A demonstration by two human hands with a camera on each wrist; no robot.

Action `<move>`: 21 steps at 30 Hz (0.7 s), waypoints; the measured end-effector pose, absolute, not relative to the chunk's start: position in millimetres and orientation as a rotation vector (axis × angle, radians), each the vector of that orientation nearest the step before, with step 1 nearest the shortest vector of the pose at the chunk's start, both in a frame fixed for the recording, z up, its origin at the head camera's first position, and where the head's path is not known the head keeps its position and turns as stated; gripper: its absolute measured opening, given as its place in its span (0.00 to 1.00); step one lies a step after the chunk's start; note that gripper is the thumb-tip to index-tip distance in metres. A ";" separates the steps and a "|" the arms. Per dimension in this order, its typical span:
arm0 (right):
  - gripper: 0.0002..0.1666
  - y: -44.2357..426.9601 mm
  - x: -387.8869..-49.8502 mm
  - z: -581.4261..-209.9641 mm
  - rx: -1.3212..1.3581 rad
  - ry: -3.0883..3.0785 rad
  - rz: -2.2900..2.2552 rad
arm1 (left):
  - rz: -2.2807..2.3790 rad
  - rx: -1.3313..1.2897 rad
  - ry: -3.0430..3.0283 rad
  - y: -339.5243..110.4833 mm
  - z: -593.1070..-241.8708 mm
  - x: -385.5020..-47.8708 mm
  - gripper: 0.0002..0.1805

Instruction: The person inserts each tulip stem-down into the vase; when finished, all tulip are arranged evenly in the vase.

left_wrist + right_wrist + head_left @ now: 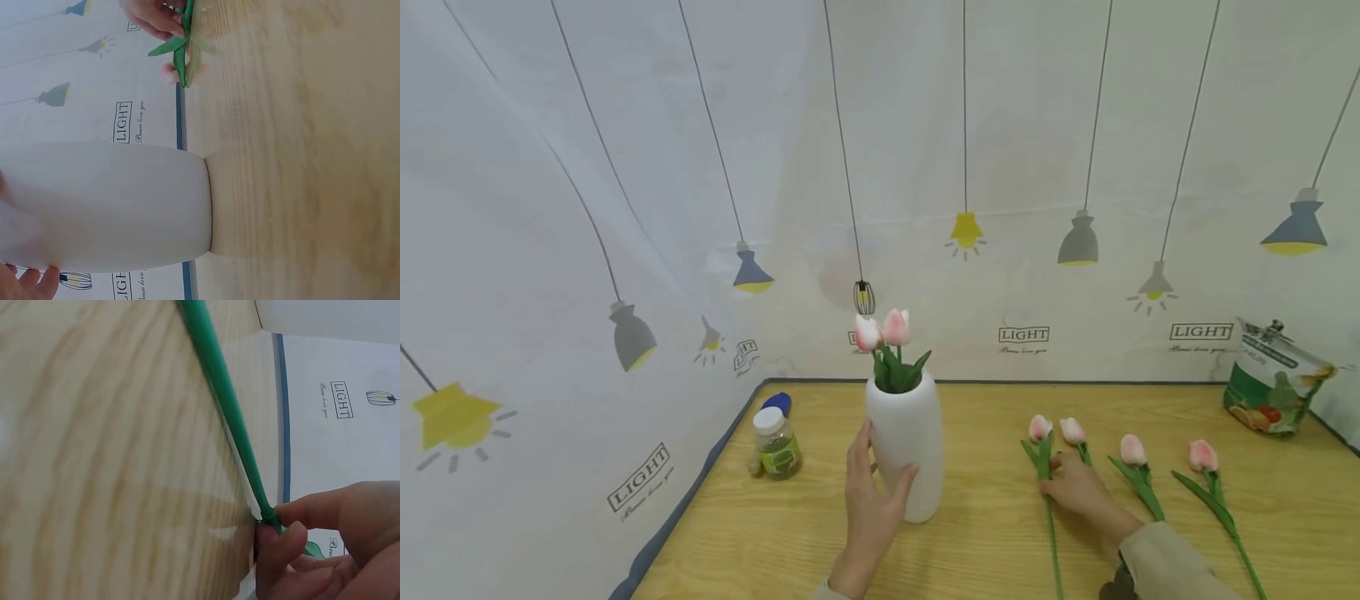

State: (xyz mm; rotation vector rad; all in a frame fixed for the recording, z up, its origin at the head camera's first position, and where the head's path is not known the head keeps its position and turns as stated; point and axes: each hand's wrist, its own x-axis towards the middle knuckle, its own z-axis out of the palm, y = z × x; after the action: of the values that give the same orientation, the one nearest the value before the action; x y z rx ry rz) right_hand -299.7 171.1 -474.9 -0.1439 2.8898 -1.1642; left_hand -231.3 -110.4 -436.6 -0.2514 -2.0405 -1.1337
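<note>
A tall white vase [917, 442] stands upright on the wooden table, with two pink tulips [896, 328] and their green leaves showing above its rim. My left hand [871, 510] holds the vase from its left side, thumb across the front. In the left wrist view the vase [119, 206] has its base on the tabletop. To the right, my right hand [1081, 490] pinches a pink tulip [1040, 428] just below its leaves. The right wrist view shows thumb and fingers on its green stem [231, 415], which runs close above or along the table; I cannot tell which.
More tulips lie right of the held one: one behind my right hand [1072, 431], others [1133, 450] [1203, 456] farther right. A lidded jar [779, 450] and a blue object [777, 403] stand left of the vase. A green-and-white bag [1273, 387] is at the back right corner.
</note>
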 end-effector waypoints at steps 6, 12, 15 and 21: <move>0.18 167.9 -300.8 -478.4 -0.125 2.826 -1.290 | -1.131 -0.258 -2.046 -111.4 -439.5 -231.5 0.44; 0.20 173.0 -307.3 -477.9 -0.113 2.658 -1.490 | -1.139 -0.262 -2.035 -110.2 -439.3 -232.1 0.44; 0.23 176.0 -309.8 -471.7 -0.148 2.582 -1.587 | -1.140 -0.257 -2.032 -110.2 -439.8 -232.2 0.44; 0.27 174.7 -311.7 -445.6 -0.214 2.564 -1.686 | -1.136 -0.258 -2.030 -110.8 -439.9 -232.5 0.44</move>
State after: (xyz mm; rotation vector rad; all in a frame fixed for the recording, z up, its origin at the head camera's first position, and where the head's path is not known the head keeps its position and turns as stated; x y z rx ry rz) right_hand -311.7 174.7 -445.6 -0.2141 2.5642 -1.6861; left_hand -232.5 -110.8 -439.9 -0.2579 -2.0302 -1.1359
